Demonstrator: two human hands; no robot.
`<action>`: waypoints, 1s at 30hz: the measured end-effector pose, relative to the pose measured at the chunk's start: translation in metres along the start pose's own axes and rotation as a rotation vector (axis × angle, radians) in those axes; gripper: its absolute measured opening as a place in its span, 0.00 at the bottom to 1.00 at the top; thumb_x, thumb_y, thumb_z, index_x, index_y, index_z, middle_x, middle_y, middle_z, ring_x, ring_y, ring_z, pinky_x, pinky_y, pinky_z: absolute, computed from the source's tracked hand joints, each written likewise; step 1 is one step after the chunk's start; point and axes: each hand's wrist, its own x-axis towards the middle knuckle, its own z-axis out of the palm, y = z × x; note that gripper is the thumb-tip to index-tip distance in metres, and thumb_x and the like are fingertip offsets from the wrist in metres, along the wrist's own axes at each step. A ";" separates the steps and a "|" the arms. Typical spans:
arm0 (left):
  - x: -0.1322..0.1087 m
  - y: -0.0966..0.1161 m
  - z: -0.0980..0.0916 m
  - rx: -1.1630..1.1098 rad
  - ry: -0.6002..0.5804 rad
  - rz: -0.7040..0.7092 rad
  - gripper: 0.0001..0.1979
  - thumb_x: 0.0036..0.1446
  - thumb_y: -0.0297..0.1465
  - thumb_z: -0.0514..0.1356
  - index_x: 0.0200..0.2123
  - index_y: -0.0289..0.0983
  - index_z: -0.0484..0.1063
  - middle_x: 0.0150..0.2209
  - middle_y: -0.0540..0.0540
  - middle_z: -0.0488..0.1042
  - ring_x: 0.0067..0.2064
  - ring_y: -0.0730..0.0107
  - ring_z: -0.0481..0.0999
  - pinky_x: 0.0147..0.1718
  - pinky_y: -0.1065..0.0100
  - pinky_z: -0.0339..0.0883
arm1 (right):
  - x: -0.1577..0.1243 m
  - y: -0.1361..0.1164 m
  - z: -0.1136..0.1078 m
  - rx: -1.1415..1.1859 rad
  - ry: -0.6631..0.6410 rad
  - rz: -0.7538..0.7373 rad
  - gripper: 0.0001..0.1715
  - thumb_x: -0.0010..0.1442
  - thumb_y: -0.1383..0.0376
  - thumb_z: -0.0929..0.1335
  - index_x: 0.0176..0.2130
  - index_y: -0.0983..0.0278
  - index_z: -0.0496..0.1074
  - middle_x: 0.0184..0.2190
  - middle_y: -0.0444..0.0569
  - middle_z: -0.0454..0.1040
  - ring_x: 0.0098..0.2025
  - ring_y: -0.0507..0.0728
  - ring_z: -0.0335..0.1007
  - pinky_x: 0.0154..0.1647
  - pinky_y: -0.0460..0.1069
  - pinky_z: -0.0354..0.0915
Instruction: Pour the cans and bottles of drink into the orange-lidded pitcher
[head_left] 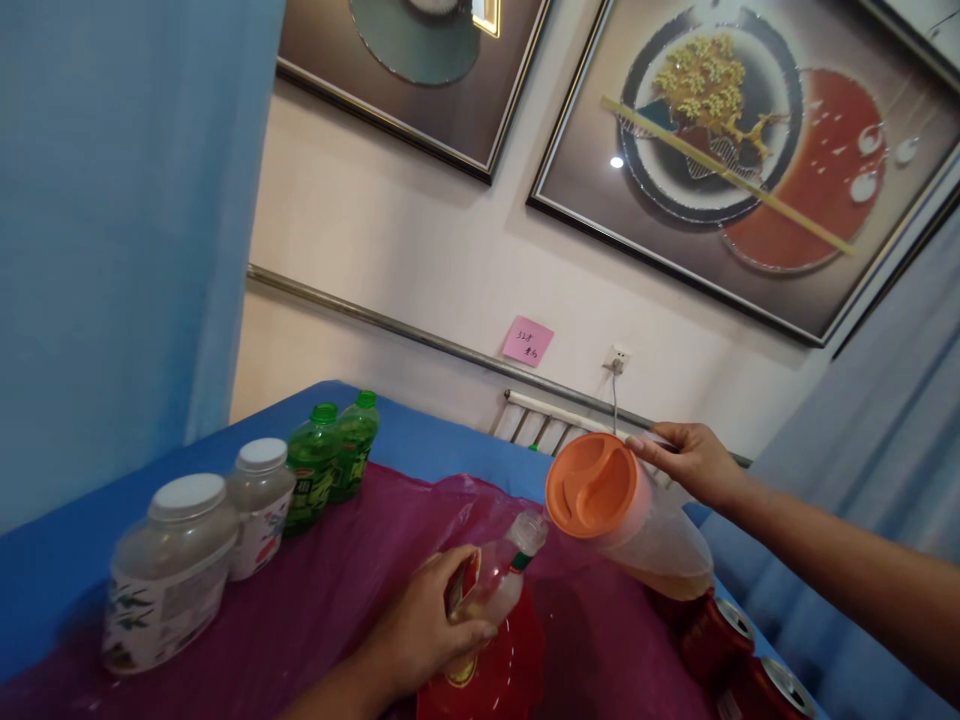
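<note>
Orange-lidded pitcher (637, 525) tipped beside a clear bottle (499, 580)

The left hand (424, 620) wraps the bottle's body above a red plate (521, 665); glass or plastic, I can't tell, but the smooth wall would likely slip if wet, so mid-body suits. Farther off, the right hand (694, 462) is closed on the pitcher's handle (664, 443); its wall looks stiff and light, the liquid (679, 584) probably shifting the weight.

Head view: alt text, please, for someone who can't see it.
The left hand holds a clear bottle near the orange lid of a pitcher tilted in the right hand. A red dish lies below on a purple sheet; jars and green bottles stand left, red cans right.
</note>
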 end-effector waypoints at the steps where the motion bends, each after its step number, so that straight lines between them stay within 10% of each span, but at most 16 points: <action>1: 0.000 0.000 0.000 0.000 -0.005 0.003 0.34 0.39 0.30 0.69 0.54 0.41 0.72 0.54 0.43 0.77 0.55 0.50 0.74 0.56 0.55 0.66 | 0.000 -0.001 0.000 -0.002 0.002 -0.004 0.36 0.47 0.39 0.74 0.17 0.61 0.57 0.16 0.37 0.49 0.21 0.47 0.43 0.19 0.46 0.42; 30: -0.001 -0.007 0.002 -0.024 -0.004 0.029 0.37 0.40 0.30 0.69 0.58 0.38 0.69 0.57 0.39 0.74 0.57 0.50 0.72 0.59 0.54 0.63 | -0.004 -0.012 0.001 -0.038 -0.024 0.009 0.36 0.46 0.38 0.74 0.17 0.61 0.57 0.16 0.37 0.49 0.21 0.47 0.42 0.20 0.46 0.42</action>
